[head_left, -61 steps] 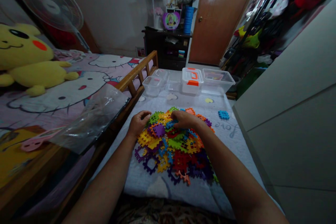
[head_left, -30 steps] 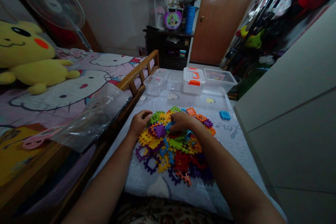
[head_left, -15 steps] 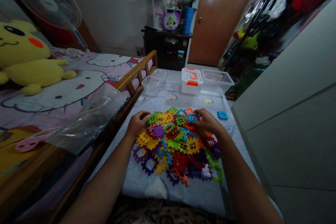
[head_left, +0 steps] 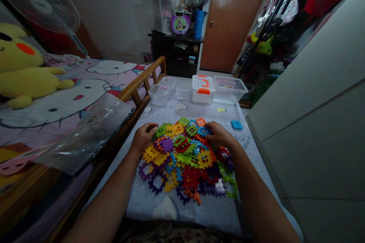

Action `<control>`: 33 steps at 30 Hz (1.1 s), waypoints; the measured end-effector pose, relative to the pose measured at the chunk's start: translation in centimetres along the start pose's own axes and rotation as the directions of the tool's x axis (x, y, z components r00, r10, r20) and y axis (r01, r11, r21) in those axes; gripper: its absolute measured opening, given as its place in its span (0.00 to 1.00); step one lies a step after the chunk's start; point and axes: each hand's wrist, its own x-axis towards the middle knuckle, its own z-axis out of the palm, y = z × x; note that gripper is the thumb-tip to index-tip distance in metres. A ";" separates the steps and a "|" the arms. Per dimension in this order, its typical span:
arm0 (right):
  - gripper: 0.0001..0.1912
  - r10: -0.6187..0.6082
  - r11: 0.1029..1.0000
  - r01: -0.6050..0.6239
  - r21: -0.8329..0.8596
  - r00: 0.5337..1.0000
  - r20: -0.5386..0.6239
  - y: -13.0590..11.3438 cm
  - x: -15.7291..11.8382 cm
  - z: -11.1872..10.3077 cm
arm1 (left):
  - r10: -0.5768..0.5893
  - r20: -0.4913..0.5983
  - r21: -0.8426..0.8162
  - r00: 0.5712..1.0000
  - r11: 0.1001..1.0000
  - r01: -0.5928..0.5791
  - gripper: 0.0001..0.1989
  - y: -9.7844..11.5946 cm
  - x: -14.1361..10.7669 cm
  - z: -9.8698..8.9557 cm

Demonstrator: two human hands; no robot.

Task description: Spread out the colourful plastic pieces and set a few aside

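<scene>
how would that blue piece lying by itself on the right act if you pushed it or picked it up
The blue piece looks like moulded plastic, so it's probably stiff and light. Lying flat, it should slide rather than roll, though its toothed edge might snag on the cloth.

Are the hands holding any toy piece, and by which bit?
The right hand touches a blue piece at its right edge; whether it grips can't be told. The left hand shows nothing held.

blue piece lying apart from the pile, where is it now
In the head view, the blue piece lies on the cloth to the right of the right hand and the pile.
</scene>
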 end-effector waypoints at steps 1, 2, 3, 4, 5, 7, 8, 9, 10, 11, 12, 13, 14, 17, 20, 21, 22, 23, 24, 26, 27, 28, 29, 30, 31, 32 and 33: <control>0.22 0.003 1.000 -0.003 -0.012 1.000 -0.002 -0.1 -0.1 -0.1 | -0.002 0.000 0.000 1.000 1.000 0.002 0.20 0.0 0.0 0.0; 0.22 0.008 1.000 -0.008 -0.018 1.000 -0.008 -0.1 -0.1 -0.1 | -0.003 -0.001 0.000 1.000 1.000 0.003 0.20 0.0 0.0 0.0; 0.22 0.013 1.000 -0.014 -0.018 1.000 -0.016 -0.2 -0.2 -0.1 | -0.003 -0.002 0.000 1.000 1.000 0.003 0.20 0.0 0.0 0.0; 0.22 0.016 1.000 -0.016 -0.013 0.999 -0.029 -0.4 -0.3 -0.1 | -0.003 -0.003 0.000 1.000 1.000 0.003 0.20 0.0 0.0 0.0; 0.22 0.016 1.000 -0.017 -0.005 0.999 -0.046 -0.5 -0.3 0.0 | -0.002 -0.003 0.001 1.000 1.000 0.002 0.20 -0.1 0.1 0.0; 0.20 0.013 1.000 -0.012 0.004 0.997 -0.078 -0.8 -0.2 0.3 | 0.003 -0.001 0.004 1.000 1.000 -0.003 0.20 -0.4 0.1 0.0; 0.18 0.006 1.000 -0.006 0.004 0.996 -0.091 -0.8 -0.1 0.4 | 0.007 0.000 0.003 1.000 1.000 -0.007 0.20 -0.5 0.2 0.0; 0.17 -0.002 1.000 0.002 0.005 0.994 -0.105 -0.9 0.0 0.6 | 0.010 0.003 -0.001 1.000 1.000 -0.010 0.20 -0.7 0.2 0.0; 0.17 -0.010 1.000 0.012 0.011 0.992 -0.122 -0.8 0.1 0.7 | 0.013 0.004 -0.005 1.000 1.000 -0.013 0.20 -0.9 0.3 0.1; 0.17 -0.017 1.000 0.021 0.024 0.990 -0.141 -0.7 0.1 0.8 | 0.015 0.005 -0.009 1.000 1.000 -0.015 0.20 -1.1 0.3 0.1; 0.19 -0.020 0.999 0.027 0.043 0.987 -0.162 -0.4 0.1 0.8 | 0.017 0.006 -0.010 1.000 1.000 -0.017 0.20 -1.3 0.4 0.1; 0.20 -0.018 0.997 0.031 0.069 0.983 -0.184 0.0 0.1 0.8 | 0.020 0.006 -0.009 1.000 1.000 -0.020 0.20 -1.5 0.4 0.1; 0.22 -0.011 0.995 0.032 0.098 0.978 -0.206 0.4 0.0 0.7 | 0.023 0.006 -0.007 1.000 1.000 -0.023 0.19 -1.6 0.4 0.1; 0.24 0.010 0.983 0.032 0.178 0.974 -0.228 1.7 -0.2 0.2 | 0.028 0.004 -0.006 1.000 1.000 -0.028 0.19 -1.6 0.4 0.1; 0.24 0.000 0.973 0.033 0.229 0.990 -0.142 2.3 -0.3 -0.2 | 0.020 0.004 -0.006 1.000 1.000 -0.020 0.19 -1.4 0.4 0.1; 0.23 -0.010 0.971 0.035 0.237 0.994 -0.107 2.4 -0.3 -0.2 | 0.016 0.005 -0.006 1.000 1.000 -0.016 0.19 -1.3 0.3 0.1; 0.23 -0.024 0.970 0.042 0.241 0.997 -0.080 2.3 -0.2 -0.2 | 0.012 0.005 -0.006 1.000 1.000 -0.012 0.19 -1.2 0.3 0.1; 0.22 -0.037 0.969 0.051 0.241 0.997 -0.062 2.3 -0.1 -0.1 | 0.010 0.005 -0.008 1.000 1.000 -0.010 0.20 -1.1 0.3 0.1; 0.22 -0.049 0.969 0.060 0.238 0.997 -0.051 2.1 0.0 -0.1 | 0.010 0.004 -0.010 1.000 1.000 -0.010 0.20 -1.0 0.3 0.1; 0.22 -0.066 0.971 0.074 0.229 0.997 -0.043 1.9 0.1 -0.1 | 0.010 0.004 -0.008 1.000 1.000 -0.010 0.20 -1.0 0.2 0.1; 0.22 -0.067 0.971 0.074 0.225 0.997 -0.039 1.8 0.2 -0.1 | 0.011 0.005 -0.006 1.000 1.000 -0.011 0.20 -1.0 0.2 0.1; 0.22 -0.063 0.973 0.069 0.221 0.997 -0.036 1.7 0.2 -0.2 | 0.009 0.006 -0.002 1.000 1.000 -0.009 0.20 -1.0 0.2 0.0; 0.22 -0.058 0.974 0.063 0.216 0.998 -0.031 1.6 0.3 -0.3 | 0.006 0.007 0.000 1.000 1.000 -0.006 0.20 -0.9 0.2 0.0; 0.22 -0.056 0.976 0.059 0.210 0.998 -0.022 1.6 0.3 -0.4 | 0.002 0.008 0.002 1.000 1.000 -0.002 0.20 -0.9 0.2 0.0; 0.22 -0.056 0.977 0.057 0.204 0.998 -0.011 1.5 0.4 -0.4 | 0.000 0.008 0.003 1.000 1.000 0.000 0.20 -0.8 0.2 0.0; 0.21 -0.060 0.979 0.059 0.198 0.998 0.001 1.5 0.4 -0.5 | -0.001 0.006 0.004 1.000 1.000 0.001 0.20 -0.7 0.1 0.0; 0.21 -0.066 0.980 0.063 0.188 0.998 0.008 1.5 0.5 -0.5 | 0.001 0.005 0.006 1.000 1.000 -0.002 0.20 -0.6 0.1 -0.1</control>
